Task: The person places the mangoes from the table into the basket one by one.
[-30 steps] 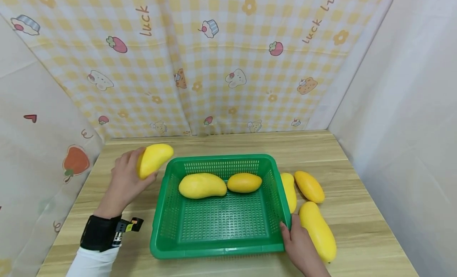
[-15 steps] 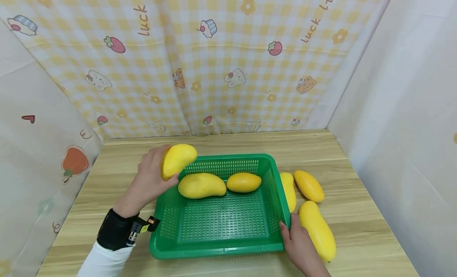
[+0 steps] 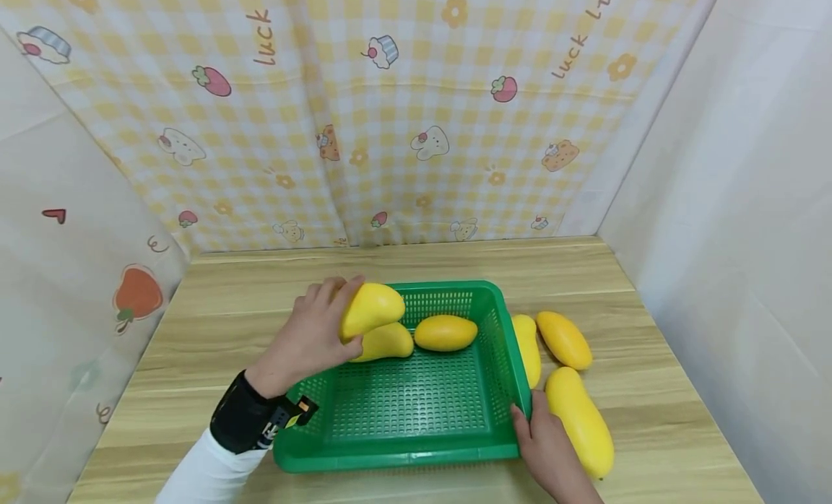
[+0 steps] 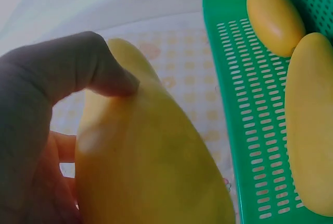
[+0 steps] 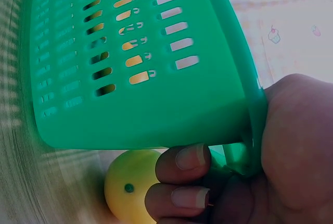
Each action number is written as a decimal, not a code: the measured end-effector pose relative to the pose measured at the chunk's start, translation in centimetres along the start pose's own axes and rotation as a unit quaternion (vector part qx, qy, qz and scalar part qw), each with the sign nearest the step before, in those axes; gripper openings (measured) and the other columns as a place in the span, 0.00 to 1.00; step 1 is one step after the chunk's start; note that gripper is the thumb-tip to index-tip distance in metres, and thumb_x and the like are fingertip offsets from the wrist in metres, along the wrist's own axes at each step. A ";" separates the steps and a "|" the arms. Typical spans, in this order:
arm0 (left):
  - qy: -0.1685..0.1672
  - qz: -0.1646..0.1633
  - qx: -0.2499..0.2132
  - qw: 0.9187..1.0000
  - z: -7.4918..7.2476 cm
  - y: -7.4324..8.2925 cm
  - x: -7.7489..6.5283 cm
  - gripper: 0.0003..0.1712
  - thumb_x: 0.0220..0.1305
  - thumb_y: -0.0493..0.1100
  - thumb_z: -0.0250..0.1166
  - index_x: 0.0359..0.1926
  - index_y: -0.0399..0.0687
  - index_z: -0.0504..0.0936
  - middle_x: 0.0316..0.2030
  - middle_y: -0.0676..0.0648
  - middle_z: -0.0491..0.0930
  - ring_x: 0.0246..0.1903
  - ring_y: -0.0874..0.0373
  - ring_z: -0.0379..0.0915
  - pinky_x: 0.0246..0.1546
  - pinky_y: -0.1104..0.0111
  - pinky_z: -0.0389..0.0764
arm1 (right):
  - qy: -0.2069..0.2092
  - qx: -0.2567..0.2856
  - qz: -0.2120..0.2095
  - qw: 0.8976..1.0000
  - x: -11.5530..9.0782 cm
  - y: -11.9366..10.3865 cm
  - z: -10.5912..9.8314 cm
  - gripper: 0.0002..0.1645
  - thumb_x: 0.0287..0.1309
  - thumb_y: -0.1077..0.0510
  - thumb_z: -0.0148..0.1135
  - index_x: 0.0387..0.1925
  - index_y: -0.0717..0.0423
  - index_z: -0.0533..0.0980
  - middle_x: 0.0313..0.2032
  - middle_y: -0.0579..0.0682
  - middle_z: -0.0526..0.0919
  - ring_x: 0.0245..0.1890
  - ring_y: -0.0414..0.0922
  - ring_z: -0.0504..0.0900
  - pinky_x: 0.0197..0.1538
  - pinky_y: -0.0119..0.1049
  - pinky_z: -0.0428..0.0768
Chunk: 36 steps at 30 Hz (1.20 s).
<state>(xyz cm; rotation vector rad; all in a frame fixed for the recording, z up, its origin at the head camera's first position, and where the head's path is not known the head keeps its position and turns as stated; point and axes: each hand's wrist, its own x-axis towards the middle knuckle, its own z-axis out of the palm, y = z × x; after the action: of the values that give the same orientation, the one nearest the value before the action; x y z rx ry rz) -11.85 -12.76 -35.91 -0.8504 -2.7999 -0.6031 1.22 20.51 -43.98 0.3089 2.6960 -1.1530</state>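
Note:
My left hand [image 3: 315, 338] grips a yellow mango [image 3: 372, 309] over the left back part of the green plastic basket [image 3: 409, 457]. In the left wrist view the thumb presses along the side of that mango [image 4: 151, 151]. Below it in the basket lies a larger yellow mango [image 3: 388, 342], partly covered in the head view, with a small orange-yellow mango [image 3: 445, 333] beside it by the back wall. My right hand [image 3: 547, 442] holds the basket's right rim near the front corner, and in the right wrist view its fingers [image 5: 182, 198] curl under the rim.
Right of the basket on the wooden table [image 3: 656, 410] lie a large yellow mango [image 3: 581, 421], an orange-yellow mango [image 3: 564, 340] and another yellow mango [image 3: 528, 349] partly hidden by the basket wall. A checked cloth [image 3: 403, 186] hangs behind the table, with pale cloth [image 3: 734, 222] at the side.
My left hand has carried its mango rightward from beside the basket to above its inside, now overlapping the large mango there. My right hand stays on the rim.

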 end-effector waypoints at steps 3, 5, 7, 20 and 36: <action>-0.007 0.013 0.022 1.000 0.3 0.4 0.1 0.47 0.47 0.48 0.67 0.68 0.41 0.62 0.51 0.37 0.69 0.45 0.40 0.67 0.41 0.49 0.70 | -0.002 -0.003 0.004 1.000 -0.1 0.0 0.0 0.16 0.72 0.56 0.47 0.50 0.66 0.62 0.27 0.48 0.74 0.25 0.40 0.72 0.27 0.33 0.72; -0.011 0.021 0.032 0.999 0.7 0.6 0.0 0.46 0.47 0.49 0.66 0.68 0.42 0.62 0.51 0.37 0.69 0.45 0.40 0.67 0.42 0.50 0.70 | -0.004 -0.003 0.008 1.000 -0.1 0.0 -0.1 0.16 0.72 0.56 0.47 0.51 0.65 0.62 0.27 0.48 0.74 0.26 0.40 0.72 0.27 0.34 0.72; -0.018 0.030 0.042 0.999 1.0 0.9 -0.1 0.45 0.48 0.50 0.65 0.68 0.42 0.63 0.52 0.37 0.70 0.45 0.41 0.67 0.41 0.51 0.71 | -0.005 -0.003 0.009 1.000 -0.1 -0.1 -0.1 0.16 0.72 0.56 0.47 0.51 0.65 0.62 0.28 0.48 0.75 0.26 0.41 0.72 0.28 0.34 0.72; -0.084 0.068 0.067 0.992 2.9 2.4 -0.5 0.43 0.47 0.55 0.69 0.64 0.43 0.68 0.46 0.42 0.71 0.40 0.48 0.68 0.33 0.60 0.74 | 0.003 -0.001 -0.002 1.000 -0.1 -0.1 -0.1 0.15 0.70 0.58 0.48 0.50 0.65 0.63 0.26 0.49 0.74 0.24 0.41 0.72 0.26 0.33 0.72; -0.169 0.068 0.083 0.980 4.6 2.4 -0.7 0.43 0.46 0.58 0.73 0.61 0.44 0.71 0.43 0.44 0.72 0.35 0.52 0.66 0.33 0.61 0.70 | 0.007 0.007 -0.006 1.000 -0.1 0.0 0.0 0.15 0.71 0.58 0.49 0.51 0.66 0.63 0.27 0.50 0.75 0.25 0.41 0.73 0.28 0.33 0.73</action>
<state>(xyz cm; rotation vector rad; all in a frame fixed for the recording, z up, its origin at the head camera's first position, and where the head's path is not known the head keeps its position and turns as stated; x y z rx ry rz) -10.06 -9.34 -39.48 -1.1939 -2.9968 -0.2141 1.34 20.55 -43.95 0.3032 2.7071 -1.1769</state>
